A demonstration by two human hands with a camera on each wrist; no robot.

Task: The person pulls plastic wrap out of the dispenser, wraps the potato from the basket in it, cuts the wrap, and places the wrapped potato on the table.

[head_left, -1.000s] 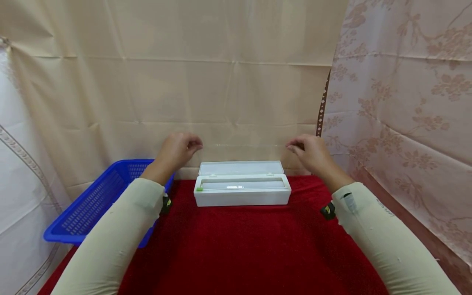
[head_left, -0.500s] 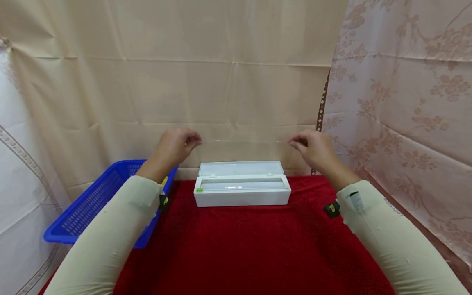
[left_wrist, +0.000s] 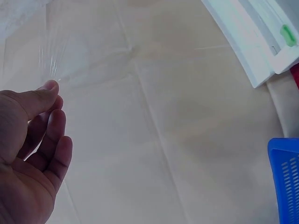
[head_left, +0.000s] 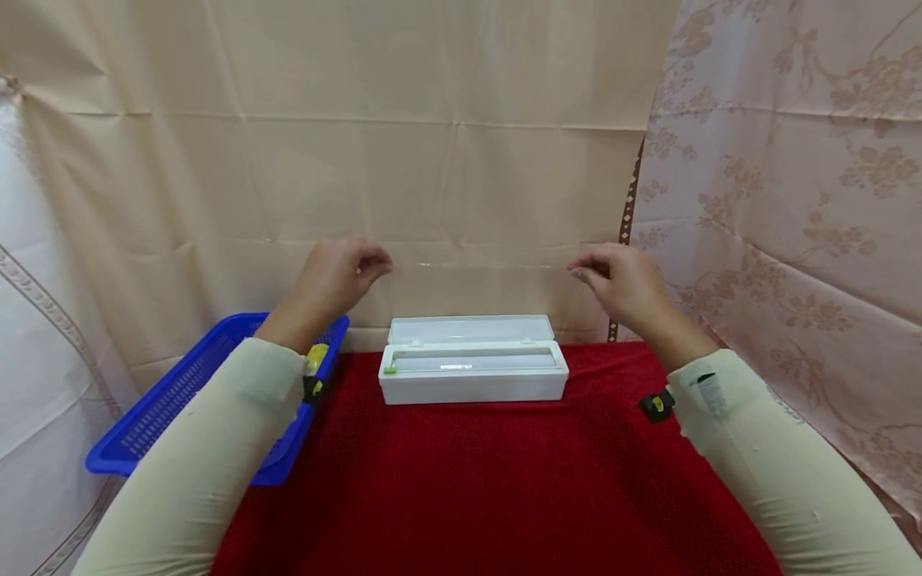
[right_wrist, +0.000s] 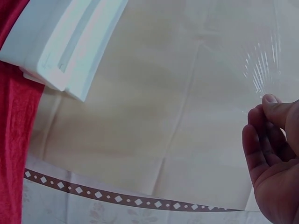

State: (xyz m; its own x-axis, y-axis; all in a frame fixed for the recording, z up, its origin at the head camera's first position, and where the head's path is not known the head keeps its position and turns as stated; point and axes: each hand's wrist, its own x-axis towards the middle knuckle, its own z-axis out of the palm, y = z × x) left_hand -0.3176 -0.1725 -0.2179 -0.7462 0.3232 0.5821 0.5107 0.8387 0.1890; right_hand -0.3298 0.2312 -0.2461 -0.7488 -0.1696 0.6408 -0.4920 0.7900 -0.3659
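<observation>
Clear plastic wrap [head_left: 475,266] stretches between the two raised hands, its top edge showing as a faint shiny line. The left hand [head_left: 346,272] pinches one corner between thumb and forefinger; creases fan out from the pinch in the left wrist view. At the other corner the right hand [head_left: 619,280] pinches the wrap the same way, with bright pleats at the fingertips in the right wrist view. Below and between the hands stands a white cling film dispenser [head_left: 471,388], its lid [head_left: 471,328] tipped back. A green slide cutter [head_left: 390,370] sits at its left end.
A blue plastic basket [head_left: 108,460] stands on the left, partly behind the left sleeve, with something yellow [head_left: 315,358] in it. Red cloth [head_left: 475,488] covers the table. A beige curtain [head_left: 432,176] hangs close behind the dispenser; a floral one [head_left: 807,200] hangs on the right.
Both hands have risen and moved slightly apart, lifting the wrap's edge higher above the dispenser. The yellow thing in the basket has come into view beside the left sleeve.
</observation>
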